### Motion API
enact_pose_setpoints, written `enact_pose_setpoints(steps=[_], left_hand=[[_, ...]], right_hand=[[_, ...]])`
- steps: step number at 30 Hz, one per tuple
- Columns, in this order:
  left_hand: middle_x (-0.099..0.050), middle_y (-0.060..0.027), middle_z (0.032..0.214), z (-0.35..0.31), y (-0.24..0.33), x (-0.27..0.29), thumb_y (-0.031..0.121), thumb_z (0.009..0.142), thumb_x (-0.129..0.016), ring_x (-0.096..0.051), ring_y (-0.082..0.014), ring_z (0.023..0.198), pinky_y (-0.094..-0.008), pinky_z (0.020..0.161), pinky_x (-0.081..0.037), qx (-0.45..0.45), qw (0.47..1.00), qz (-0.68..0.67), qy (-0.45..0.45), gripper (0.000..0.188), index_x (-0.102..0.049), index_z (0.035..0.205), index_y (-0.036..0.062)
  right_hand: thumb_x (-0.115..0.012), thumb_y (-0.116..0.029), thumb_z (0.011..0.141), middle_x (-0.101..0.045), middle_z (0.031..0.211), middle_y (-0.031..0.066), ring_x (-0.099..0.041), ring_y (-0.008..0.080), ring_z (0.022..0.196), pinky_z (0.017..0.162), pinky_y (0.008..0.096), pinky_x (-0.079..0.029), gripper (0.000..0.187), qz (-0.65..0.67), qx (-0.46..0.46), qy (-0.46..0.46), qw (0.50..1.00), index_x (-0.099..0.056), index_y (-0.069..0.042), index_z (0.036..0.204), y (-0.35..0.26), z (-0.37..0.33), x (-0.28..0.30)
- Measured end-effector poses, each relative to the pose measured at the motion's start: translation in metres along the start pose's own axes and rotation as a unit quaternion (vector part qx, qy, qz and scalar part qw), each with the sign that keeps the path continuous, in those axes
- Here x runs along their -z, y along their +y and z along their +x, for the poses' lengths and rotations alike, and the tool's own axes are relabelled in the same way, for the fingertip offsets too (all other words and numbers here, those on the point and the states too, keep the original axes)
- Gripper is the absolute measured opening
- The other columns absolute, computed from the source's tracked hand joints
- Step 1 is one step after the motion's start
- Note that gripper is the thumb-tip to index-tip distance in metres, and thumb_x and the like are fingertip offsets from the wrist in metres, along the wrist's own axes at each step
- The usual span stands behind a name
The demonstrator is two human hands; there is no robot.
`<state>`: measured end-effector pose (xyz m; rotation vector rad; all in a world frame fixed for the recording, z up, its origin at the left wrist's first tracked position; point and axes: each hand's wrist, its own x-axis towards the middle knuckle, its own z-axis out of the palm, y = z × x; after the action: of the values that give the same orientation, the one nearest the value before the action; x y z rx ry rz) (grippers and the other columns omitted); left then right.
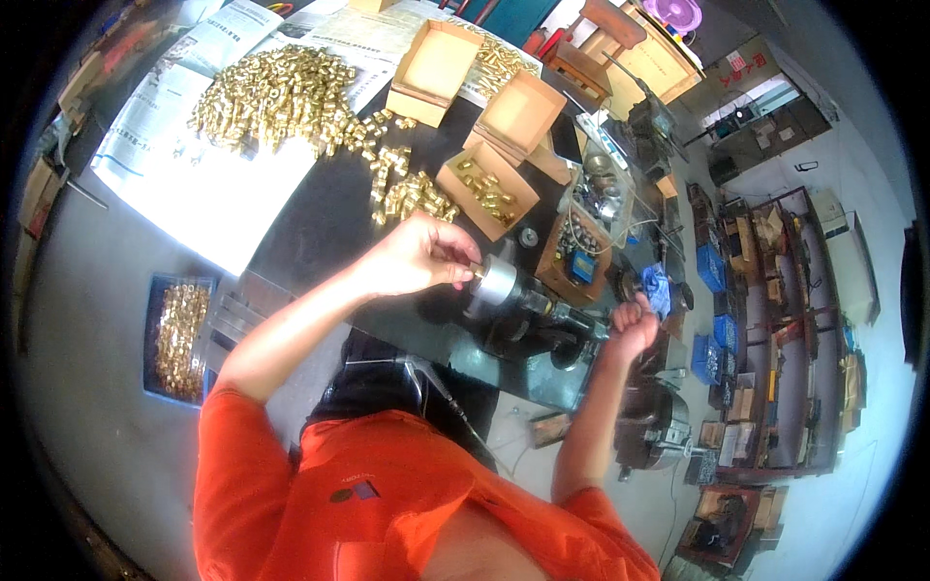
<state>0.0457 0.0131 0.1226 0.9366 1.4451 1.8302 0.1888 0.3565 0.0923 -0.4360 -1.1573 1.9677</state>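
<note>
My left hand (422,258) pinches a small brass fitting (477,271) at the face of a round silver chuck (499,283). The chuck sits on the left end of a dark bench machine (542,308). At the machine's far right end, my right hand (634,327) is closed in a fist beside a blue cloth (656,289); what it grips is hidden behind the fingers. Just beyond my left hand lies a loose pile of brass fittings (417,198), next to an open cardboard box (499,223) with several more fittings inside.
A large heap of brass fittings (281,97) rests on newspaper (194,184) at the back left. Two empty cardboard boxes (436,68) stand at the back. A blue crate of brass parts (149,339) is low at left. Right are a wooden tray (557,276) and shelving (775,387).
</note>
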Motion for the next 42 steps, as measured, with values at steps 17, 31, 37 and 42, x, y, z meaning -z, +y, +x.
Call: enact_pose_setpoints(steps=[17,31,37,42], left_hand=[[-0.061,-0.0064,0.078,0.003,-0.007,-0.004,-0.005,0.075,-0.062,-0.059,-0.0115,0.067,-0.023,0.065,-0.049,0.002,1.0,0.004,0.006,0.013,-0.058,0.088,-0.0051],[-0.061,-0.01,0.075,0.0,-0.01,0.003,0.003,0.079,-0.063,-0.061,-0.0154,0.062,-0.0245,0.061,-0.05,0.054,0.996,-0.068,0.014,0.015,-0.058,0.089,-0.0061],[-0.061,-0.0106,0.074,-0.001,-0.012,0.004,0.006,0.078,-0.064,-0.061,-0.016,0.062,-0.0244,0.061,-0.05,0.051,0.992,-0.111,0.018,0.018,-0.058,0.09,-0.0061],[-0.061,-0.0102,0.072,0.0,-0.008,0.004,0.007,0.078,-0.065,-0.061,-0.0157,0.061,-0.0238,0.06,-0.049,0.054,0.994,-0.092,0.019,0.018,-0.058,0.089,-0.0063]], right_hand=[[-0.044,-0.022,0.083,-0.053,0.068,0.0011,-0.048,0.0107,0.055,0.044,0.021,-0.036,0.02,-0.069,-0.166,0.133,0.975,-0.054,-0.005,0.086,0.041,-0.075,0.07],[-0.046,-0.014,0.084,-0.028,0.057,-0.0035,-0.026,0.0054,0.048,0.04,0.0195,-0.019,0.019,0.01,0.113,-0.034,0.993,-0.055,0.002,0.088,-0.021,-0.044,-0.004],[-0.047,-0.023,0.081,-0.028,0.055,-0.0046,-0.024,0.0054,0.045,0.038,0.0201,-0.017,0.022,-0.02,-0.011,0.026,0.999,-0.054,-0.003,0.087,-0.013,-0.107,0.033],[-0.046,-0.018,0.079,-0.042,0.062,-0.0039,-0.031,0.0069,0.048,0.041,0.0205,-0.024,0.021,-0.013,-0.119,0.131,0.984,-0.054,-0.002,0.089,0.041,-0.082,0.06]])
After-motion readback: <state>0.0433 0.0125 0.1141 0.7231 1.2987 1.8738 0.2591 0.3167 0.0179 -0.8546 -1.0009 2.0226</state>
